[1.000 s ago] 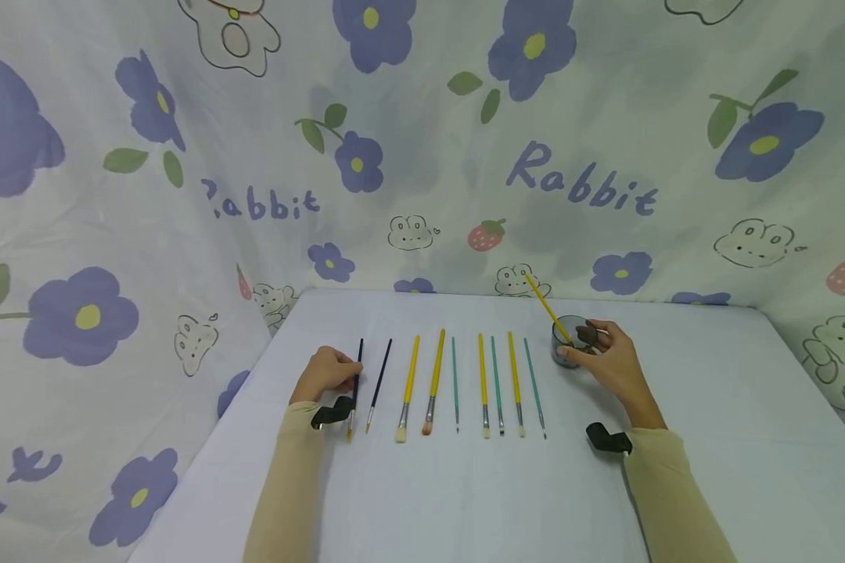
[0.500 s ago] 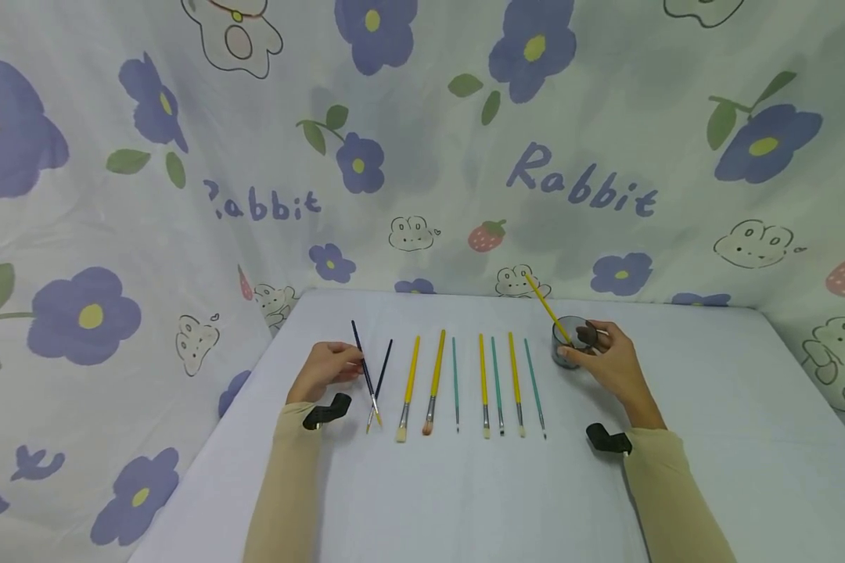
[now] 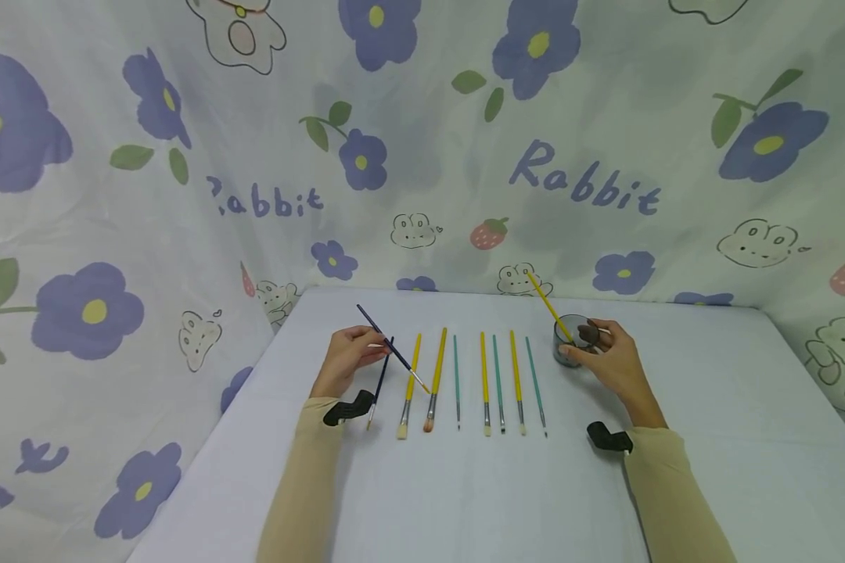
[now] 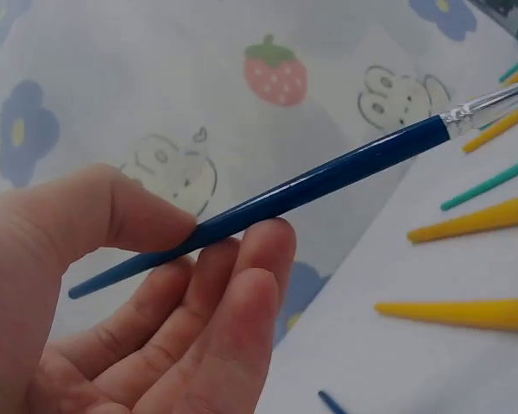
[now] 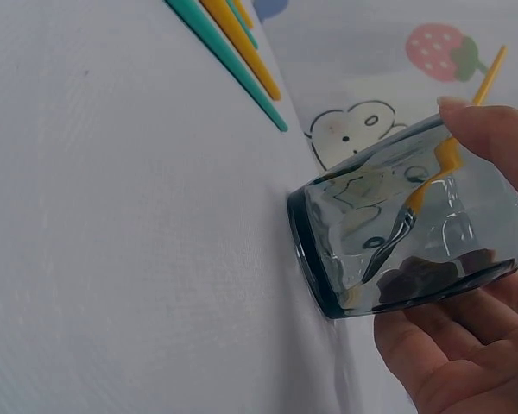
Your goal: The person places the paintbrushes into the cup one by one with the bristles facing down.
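My left hand (image 3: pixel 352 358) pinches a dark blue paintbrush (image 4: pixel 328 177) by its handle between thumb and fingers. The brush slants over the row, bristles down to the right; in the head view its tip overlaps a yellow paintbrush (image 3: pixel 439 363). Under my left hand lies another dark paintbrush (image 3: pixel 379 389). On the right, my right hand (image 3: pixel 616 366) grips a smoky clear glass (image 5: pixel 354 216) that stands on the table, thumb on one side and fingers on the other. One yellow paintbrush (image 3: pixel 544 300) leans inside the glass, bristles at the bottom.
Several yellow and teal brushes lie side by side across the middle, bristles toward me, among them a teal paintbrush (image 3: pixel 535 383). A white cloth (image 3: pixel 465 500) covers the table. Behind it hangs a patterned curtain (image 3: pixel 436 172).
My left hand has lifted the dark blue paintbrush from the left end of the row, moved it rightward and tilted it. My right hand and the glass have stayed put.
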Demonstrator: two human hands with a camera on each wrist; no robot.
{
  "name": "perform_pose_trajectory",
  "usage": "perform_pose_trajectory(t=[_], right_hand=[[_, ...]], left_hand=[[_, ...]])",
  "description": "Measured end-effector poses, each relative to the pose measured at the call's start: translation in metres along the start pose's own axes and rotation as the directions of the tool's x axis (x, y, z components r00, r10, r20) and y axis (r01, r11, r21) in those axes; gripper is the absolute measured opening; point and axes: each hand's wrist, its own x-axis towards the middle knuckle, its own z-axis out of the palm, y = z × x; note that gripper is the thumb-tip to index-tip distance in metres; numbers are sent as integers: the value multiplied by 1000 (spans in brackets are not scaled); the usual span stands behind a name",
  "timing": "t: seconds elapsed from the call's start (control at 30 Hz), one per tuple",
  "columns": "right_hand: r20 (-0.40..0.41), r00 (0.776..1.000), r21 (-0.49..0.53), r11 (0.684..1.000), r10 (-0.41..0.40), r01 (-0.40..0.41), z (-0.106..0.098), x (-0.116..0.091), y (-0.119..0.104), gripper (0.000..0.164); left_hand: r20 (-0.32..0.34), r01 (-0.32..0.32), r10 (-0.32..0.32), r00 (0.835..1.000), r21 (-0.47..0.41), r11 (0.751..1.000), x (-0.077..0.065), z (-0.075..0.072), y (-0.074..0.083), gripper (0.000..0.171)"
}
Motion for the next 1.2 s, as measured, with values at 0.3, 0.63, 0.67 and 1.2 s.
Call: perform_pose_trajectory(t=[0.3,0.63,0.67,1.2], right_hand=[[-6,1000,-19,1000,5,-6,1,1,1,96],[-5,1000,-17,1000,18,-18,1,0,-1,98],[-6,1000,-22,1000,20,-20,1,0,-1,98],[-6,1000,-11,1000,9,-9,0,-2,-5,95]], left_hand=[[2,-71,71,997,-91,993,1,20,0,25],[-11,-123,123,992,-175,977,3,49,11,15],[-16,-127,127,992,-191,973,4,52,12,14],[9,-224,238,971,-305,926,9,108,32,6]])
